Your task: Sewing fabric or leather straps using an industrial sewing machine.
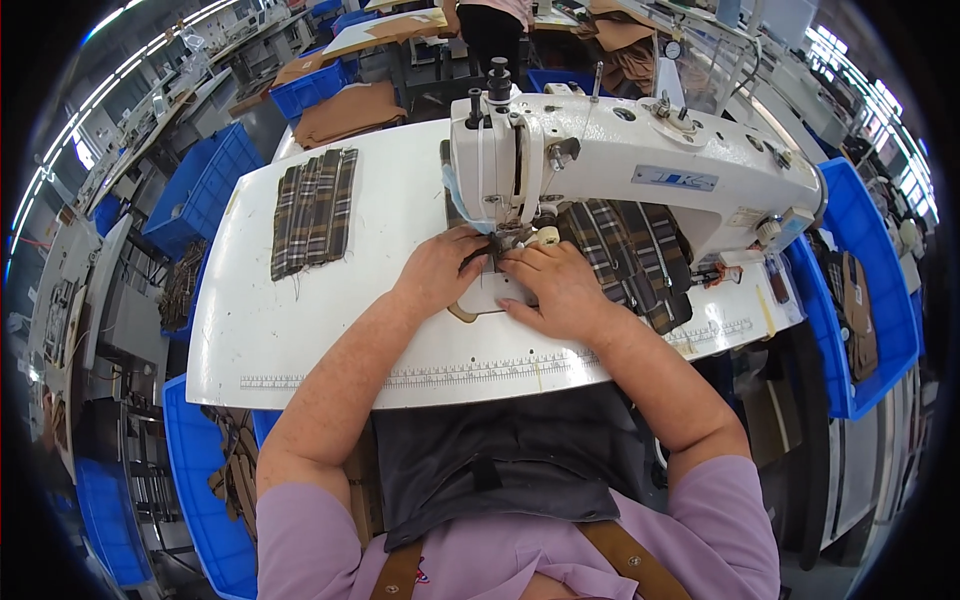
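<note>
A white sewing machine (590, 135) stands over the white table. Beneath its needle area lies a small piece of dark cloth (491, 262), mostly covered by my fingers. My left hand (441, 268) pinches its left side, thumb and fingertips close together. From the right, my right hand (556, 284) presses its fingertips on the cloth by the presser foot, its thumb lower on the table. Right of the needle, under the machine arm, sit plaid cloth pieces with zippers (632, 262). A stack of plaid pieces (313, 213) with frayed edges rests on the left of the table.
A printed ruler (470, 370) runs along the near edge of the white table (375, 300). Blue bins stand at the right (870, 300), lower left (205, 480) and far left (207, 180). Brown cut pieces (352, 112) lie behind the table. A person (493, 30) stands at the back.
</note>
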Demonstrator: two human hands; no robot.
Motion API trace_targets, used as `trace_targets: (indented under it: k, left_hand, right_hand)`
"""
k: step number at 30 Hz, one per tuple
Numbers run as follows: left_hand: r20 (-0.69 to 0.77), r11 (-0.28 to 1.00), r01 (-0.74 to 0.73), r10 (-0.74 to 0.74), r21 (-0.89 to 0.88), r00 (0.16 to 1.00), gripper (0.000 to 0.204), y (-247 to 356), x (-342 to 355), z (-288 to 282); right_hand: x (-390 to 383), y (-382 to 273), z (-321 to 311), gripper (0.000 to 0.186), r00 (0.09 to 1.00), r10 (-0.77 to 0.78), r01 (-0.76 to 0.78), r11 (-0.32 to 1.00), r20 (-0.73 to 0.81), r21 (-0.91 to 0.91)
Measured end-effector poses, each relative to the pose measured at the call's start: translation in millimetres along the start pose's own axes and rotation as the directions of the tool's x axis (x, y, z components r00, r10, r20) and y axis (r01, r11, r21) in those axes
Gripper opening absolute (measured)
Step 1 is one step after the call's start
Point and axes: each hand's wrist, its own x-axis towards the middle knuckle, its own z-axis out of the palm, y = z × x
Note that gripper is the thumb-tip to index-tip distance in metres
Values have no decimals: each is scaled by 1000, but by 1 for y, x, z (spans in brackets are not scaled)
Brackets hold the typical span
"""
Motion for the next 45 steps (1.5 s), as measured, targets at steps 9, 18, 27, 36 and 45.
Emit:
trace_targets:
  k: [9,18,27,36,45]
  left_hand:
    - [-234,934,-106,193,341,953,28,-15,2,16]
    - [-250,968,159,-108,196,962,17,-2,-67,-15]
    - [-79,884,407,-399,230,913,42,36,-207,-89]
    - [8,974,62,-62,-217,998,16,25,-153,-62]
    - [-113,824,-567,562,-18,820,31,52,-53,14]
  right_hand:
    - [3,5,2,41,1000,-2,2,1000,27,10]
    - [1,7,3,37,999,-52,52,999,-14,-8]
    - [-14,-4,1,27,999,-13,15,998,-37,55]
    - [1,11,7,23,997,-42,44,999,-60,31]
    - [-4,12,13,23,989,-104,116,986,-103,120]
